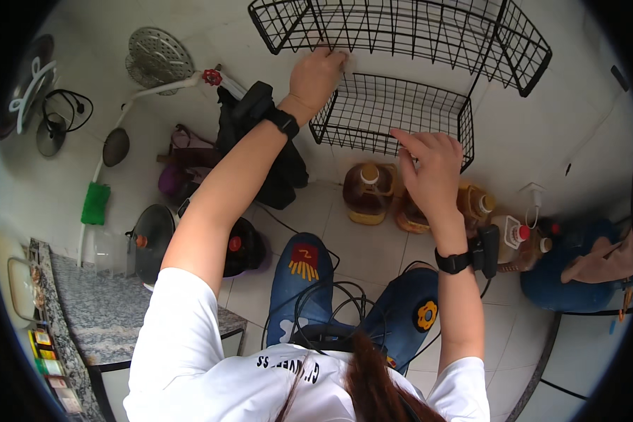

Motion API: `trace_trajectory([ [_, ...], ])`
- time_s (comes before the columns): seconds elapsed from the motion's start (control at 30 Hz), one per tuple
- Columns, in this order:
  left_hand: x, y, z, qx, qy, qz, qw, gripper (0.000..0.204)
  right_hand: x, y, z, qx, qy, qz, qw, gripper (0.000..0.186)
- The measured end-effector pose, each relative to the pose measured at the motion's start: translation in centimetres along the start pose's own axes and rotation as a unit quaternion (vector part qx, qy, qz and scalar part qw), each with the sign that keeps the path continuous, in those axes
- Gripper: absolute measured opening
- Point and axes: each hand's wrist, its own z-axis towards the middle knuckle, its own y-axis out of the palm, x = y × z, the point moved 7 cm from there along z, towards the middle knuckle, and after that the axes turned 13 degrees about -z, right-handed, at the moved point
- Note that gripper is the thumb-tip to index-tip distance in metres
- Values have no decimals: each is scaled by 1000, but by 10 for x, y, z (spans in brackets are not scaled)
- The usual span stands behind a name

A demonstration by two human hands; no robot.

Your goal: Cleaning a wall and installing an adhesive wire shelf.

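A black two-tier wire rack [394,116] is against the white tiled wall, with a larger upper basket [401,32] and a smaller lower one. My left hand [316,79] is raised to the rack's left side, between the tiers. Its fingers are curled around the frame there, partly hiding it. My right hand [432,165] is at the front rim of the lower basket, its index finger over the wire and its thumb below. No items show in the lower basket.
Oil jugs [369,191] and other bottles [511,235] stand on the floor beneath the rack. A blue gas cylinder [548,271] is at right. Pot lids [153,235], a black bag [278,172] and a granite counter [84,299] are at left. Black cables [337,299] lie over my lap.
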Motion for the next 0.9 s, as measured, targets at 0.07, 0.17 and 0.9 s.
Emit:
trace_trajectory([
  [0.07,0,-2,6,-7,-9,-62,998,11,1,2,1,-27,6,-2,1000,24],
  [0.17,7,-13,30,31,16,120,992,11,1,-1,0,-39,-4,9,999,27],
  [0.9,25,20,18,151,-36,180,971,14,-8,3,6,-110,-29,31,993,36],
])
